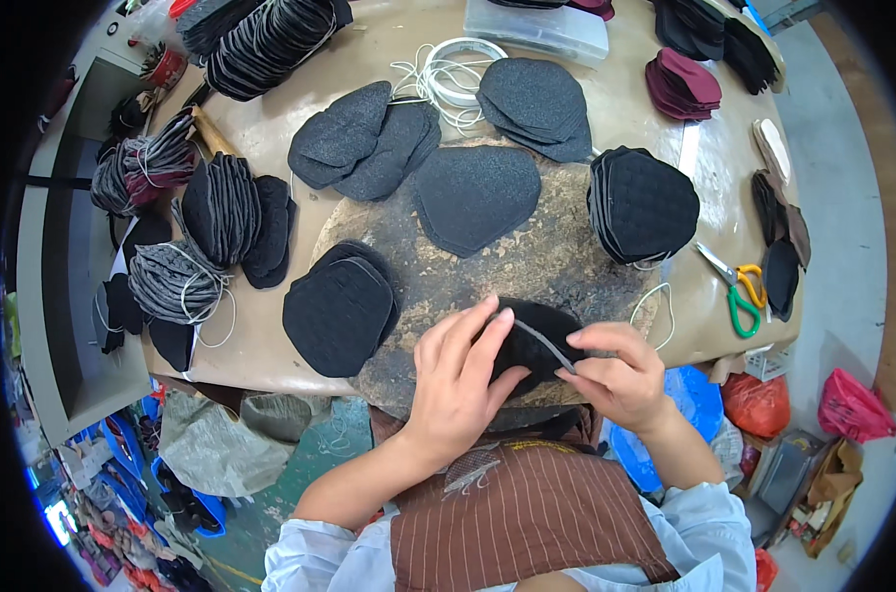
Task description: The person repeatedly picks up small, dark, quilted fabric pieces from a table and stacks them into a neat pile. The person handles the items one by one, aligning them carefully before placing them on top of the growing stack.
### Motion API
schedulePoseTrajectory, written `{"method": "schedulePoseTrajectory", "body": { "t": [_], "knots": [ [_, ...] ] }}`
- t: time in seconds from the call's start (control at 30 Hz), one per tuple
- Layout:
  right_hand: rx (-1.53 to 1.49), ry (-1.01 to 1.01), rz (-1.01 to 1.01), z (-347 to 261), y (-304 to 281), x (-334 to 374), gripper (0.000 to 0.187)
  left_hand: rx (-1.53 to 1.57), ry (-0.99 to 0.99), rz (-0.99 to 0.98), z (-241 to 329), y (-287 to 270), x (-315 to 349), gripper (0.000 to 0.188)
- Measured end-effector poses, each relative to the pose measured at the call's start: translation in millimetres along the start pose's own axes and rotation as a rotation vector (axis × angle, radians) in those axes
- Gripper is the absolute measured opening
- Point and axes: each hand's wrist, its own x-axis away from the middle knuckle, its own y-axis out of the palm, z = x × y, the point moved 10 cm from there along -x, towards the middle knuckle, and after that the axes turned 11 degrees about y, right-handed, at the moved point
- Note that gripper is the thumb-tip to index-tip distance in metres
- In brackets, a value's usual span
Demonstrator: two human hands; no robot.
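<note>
My left hand [460,370] and my right hand [620,377] hold a black curved fabric piece [544,318] between them, over the near edge of a worn round board [408,261]. A grey edge runs along the piece. My left fingers press on its left side with the thumb lower down; my right thumb and fingers pinch its right end. To the left lies a stack of black quilted pieces [334,316]. Another black quilted stack [645,205] sits to the right. One dark grey speckled piece [479,200] lies flat beyond my hands.
Speckled grey pieces [369,138] and a similar stack [535,99] lie farther back by a white cord coil [458,74]. Scissors [740,286] with green and orange handles rest at the right. String-tied grey bundles [179,281] crowd the left; a maroon stack [682,84] sits far right.
</note>
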Motion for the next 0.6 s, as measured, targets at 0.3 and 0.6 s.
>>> {"method": "schedulePoseTrajectory", "body": {
  "t": [0.3, 0.6],
  "knots": [
    [-0.188, 0.392, -0.459, 36.1, 23.2, -3.3, 0.035, 0.697, -0.462, 0.392, -65.1, -69.2, 26.2, 0.047],
    [0.413, 0.590, -0.010, 110.3, -89.8, -82.6, 0.041, -0.285, -0.172, 0.094, -27.3, -101.7, 16.6, 0.053]
  ]
}}
